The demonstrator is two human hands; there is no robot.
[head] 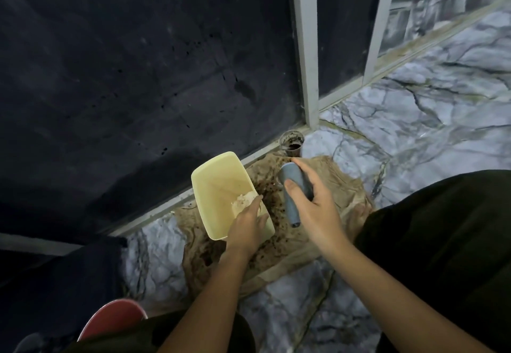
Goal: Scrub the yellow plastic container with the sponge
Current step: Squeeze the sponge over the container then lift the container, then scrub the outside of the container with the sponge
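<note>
- Two hands at work: left hand (247, 221) on the near rim of the yellow container (221, 186), fingers pressing a pale sponge (243, 200) against the inside wall; right hand (315, 203) wrapped around a grey-blue tube (294, 195), thumb on top.
- Container tilted on its side, mouth toward 6 o'clock, just left of centre, resting on a stained brown cloth (276, 242) over the marble floor (414, 120).
- Likely slip: nothing steadying the container but the scrubbing hand, so a firm push toward 12 o'clock could skid it off the cloth against the dark wall (138, 62).
- Possible re-soiling from the dark specks on the cloth at 3 o'clock of the container, touching its side.
- Could tip the small dirty cup (291, 143) at 12 o'clock of the tube with a careless swing.
- Hard to tell what the tube is; no label visible.
- Left fingertips and most of the sponge hidden behind the hand.
- Red rounded thing (116, 316) at 7 o'clock cut off, unidentifiable.
</note>
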